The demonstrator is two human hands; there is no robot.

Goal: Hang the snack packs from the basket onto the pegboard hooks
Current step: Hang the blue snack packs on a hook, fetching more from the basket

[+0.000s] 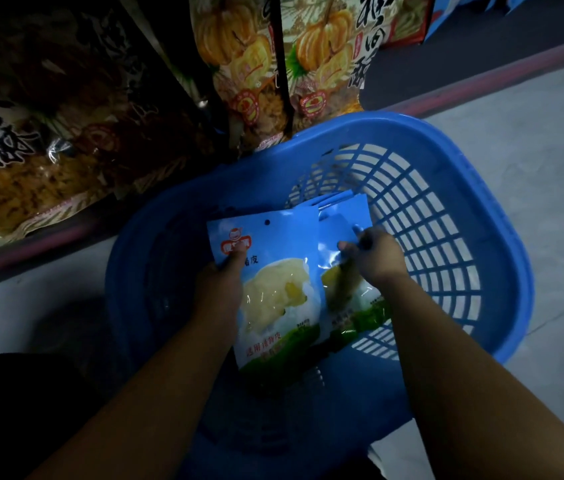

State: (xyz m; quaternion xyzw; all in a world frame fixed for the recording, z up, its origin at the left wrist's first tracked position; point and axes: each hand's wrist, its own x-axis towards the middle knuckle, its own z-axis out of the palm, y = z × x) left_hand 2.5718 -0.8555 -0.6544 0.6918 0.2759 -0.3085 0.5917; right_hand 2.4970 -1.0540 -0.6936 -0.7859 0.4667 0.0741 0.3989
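Observation:
A blue plastic basket point(446, 140) with slotted walls stands on the floor below me. Over its middle, my left hand point(219, 287) grips a blue snack pack point(273, 289) by its left edge, thumb on the front near the red logo. The pack shows a pale yellow food picture and has a hang hole at its top. Beside it on the right, my right hand point(374, 256) pinches the upper part of a small stack of the same blue packs point(341, 220). No pegboard hooks are visible in the head view.
Large snack bags with pumpkin pictures point(249, 64) and darker bags point(48, 140) stand along a low shelf behind the basket. A pink shelf edge point(481, 81) runs diagonally. Grey floor point(533, 185) lies to the right.

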